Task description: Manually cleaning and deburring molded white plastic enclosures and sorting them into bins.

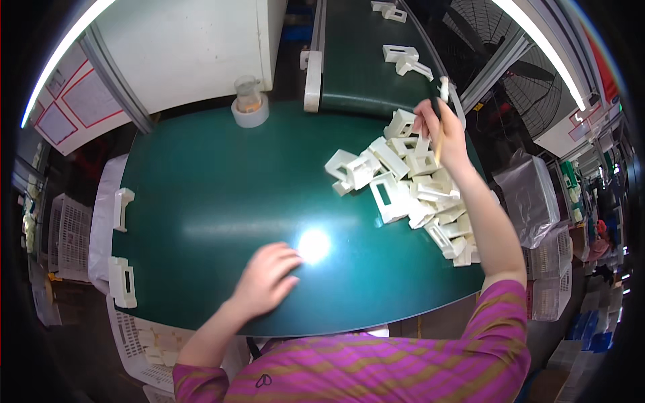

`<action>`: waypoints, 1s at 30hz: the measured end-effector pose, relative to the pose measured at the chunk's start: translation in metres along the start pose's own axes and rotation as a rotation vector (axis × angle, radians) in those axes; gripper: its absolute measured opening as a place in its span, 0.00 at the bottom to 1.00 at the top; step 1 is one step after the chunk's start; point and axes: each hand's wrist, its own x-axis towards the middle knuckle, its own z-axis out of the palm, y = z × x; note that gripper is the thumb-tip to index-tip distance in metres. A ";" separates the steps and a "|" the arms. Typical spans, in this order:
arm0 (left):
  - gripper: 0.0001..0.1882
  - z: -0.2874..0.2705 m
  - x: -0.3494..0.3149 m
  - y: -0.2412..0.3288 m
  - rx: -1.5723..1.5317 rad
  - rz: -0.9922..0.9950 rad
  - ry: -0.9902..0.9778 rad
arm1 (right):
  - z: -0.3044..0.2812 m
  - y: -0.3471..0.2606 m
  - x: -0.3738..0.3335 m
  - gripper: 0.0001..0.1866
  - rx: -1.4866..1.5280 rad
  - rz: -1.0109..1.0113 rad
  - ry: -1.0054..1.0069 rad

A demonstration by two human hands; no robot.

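Observation:
My left hand (267, 277) hovers over or rests on the green tabletop near its front edge. Its fingers are apart and slightly curled, with nothing in them. At the far right, my right hand (445, 131) is closed around a thin stick-like tool (439, 146), tan below and dark above; its exact kind is unclear. The fingertips of that hand are beside or on a white plastic part (401, 123) at the pile's far end; contact cannot be made out. Below and left of it spreads a heap of white plastic housings (396, 196) with rectangular openings.
A dark green conveyor belt (366, 74) carrying several white parts meets the table (201, 168) at the back. A tape roll (250, 114) with a clear cup (247, 91) stands at the far edge. Two white parts (122, 282) line the left edge. White crates (138, 342) sit below.

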 end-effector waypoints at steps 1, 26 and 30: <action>0.18 0.019 0.017 0.003 -0.106 0.083 -0.070 | -0.009 0.027 0.039 0.10 -0.262 -0.054 0.017; 0.36 0.095 0.059 0.086 -1.823 -0.088 -0.135 | 0.006 -0.033 -0.220 0.10 0.074 0.077 -0.349; 0.31 0.117 0.028 0.104 -1.921 -0.634 -0.446 | -0.014 -0.044 -0.309 0.23 -0.067 0.283 0.011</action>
